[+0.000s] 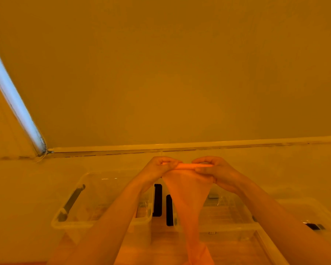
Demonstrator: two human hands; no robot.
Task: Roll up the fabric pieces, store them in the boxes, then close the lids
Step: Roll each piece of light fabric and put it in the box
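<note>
Orange fabric (187, 196) (top edge rolled) hangs in the grip of left hand (158, 167) and right hand (214, 170).

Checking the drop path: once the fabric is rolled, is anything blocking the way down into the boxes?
Nothing visible. Left hand and right hand pinch the fabric by its rolled top edge, above the gap between two clear boxes. The left box and right box both look open-topped; only the fabric's own hanging tail lies below.

The orange fabric piece (187, 196) hangs down, its top edge rolled, above two clear boxes (103, 197) standing open side by side.
</note>
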